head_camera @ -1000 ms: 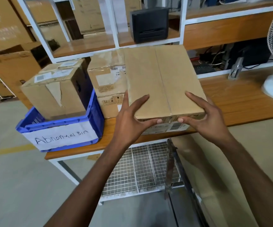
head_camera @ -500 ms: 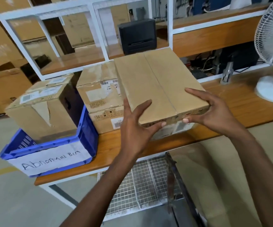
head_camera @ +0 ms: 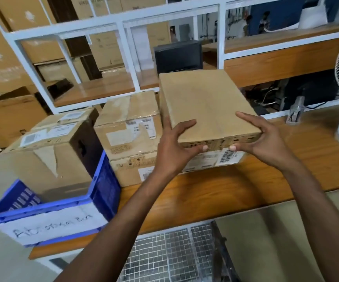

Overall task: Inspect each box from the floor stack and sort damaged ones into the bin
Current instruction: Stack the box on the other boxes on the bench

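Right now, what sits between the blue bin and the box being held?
Head view: two stacked cardboard boxes, a taped box on a lower box, stand on the table between the blue bin and the held box.

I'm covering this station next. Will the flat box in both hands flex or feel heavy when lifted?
The flat box is likely stiff: its top looks flat, edges square. Probably light for its size, since the left hand and right hand pinch only its near edge. Smooth cardboard might slip in a shallow grip.
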A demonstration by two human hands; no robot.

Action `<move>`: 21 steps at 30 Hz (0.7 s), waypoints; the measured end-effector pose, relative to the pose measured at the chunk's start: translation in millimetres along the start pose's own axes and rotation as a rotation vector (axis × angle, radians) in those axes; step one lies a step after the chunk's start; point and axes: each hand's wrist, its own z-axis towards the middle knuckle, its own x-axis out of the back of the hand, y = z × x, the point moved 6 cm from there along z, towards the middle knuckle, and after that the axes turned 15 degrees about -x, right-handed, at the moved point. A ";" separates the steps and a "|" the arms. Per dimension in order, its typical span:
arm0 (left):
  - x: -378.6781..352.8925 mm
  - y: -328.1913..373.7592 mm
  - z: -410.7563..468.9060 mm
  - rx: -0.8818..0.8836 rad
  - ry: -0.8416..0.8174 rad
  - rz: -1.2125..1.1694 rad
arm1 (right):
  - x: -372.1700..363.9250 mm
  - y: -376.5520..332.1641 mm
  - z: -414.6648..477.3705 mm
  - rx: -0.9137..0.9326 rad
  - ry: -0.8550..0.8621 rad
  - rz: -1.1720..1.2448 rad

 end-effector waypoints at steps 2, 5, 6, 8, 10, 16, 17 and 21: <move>-4.0 -17.8 5.7 0.006 -0.004 0.013 | -9.3 12.7 20.6 -0.020 -0.009 0.005; -9.7 -42.9 11.3 0.059 0.000 0.004 | -22.5 23.4 46.1 -0.038 -0.026 0.028; -11.9 -49.5 13.8 0.079 0.000 0.006 | -26.0 27.0 53.8 -0.051 -0.028 0.022; -13.8 -65.2 18.5 0.102 0.025 0.019 | -34.1 32.4 66.4 -0.081 -0.042 0.020; -12.9 -75.9 20.6 0.113 0.039 0.032 | -42.3 35.3 77.2 -0.097 -0.055 0.029; -11.6 -90.1 28.5 0.099 0.024 0.132 | -50.2 39.4 114.4 -0.110 -0.087 0.022; -11.6 -91.4 30.6 0.100 0.020 0.143 | -50.8 39.9 120.0 -0.122 -0.097 0.023; -8.9 -90.2 33.8 0.133 0.009 0.297 | -53.4 39.4 140.6 -0.162 -0.132 -0.016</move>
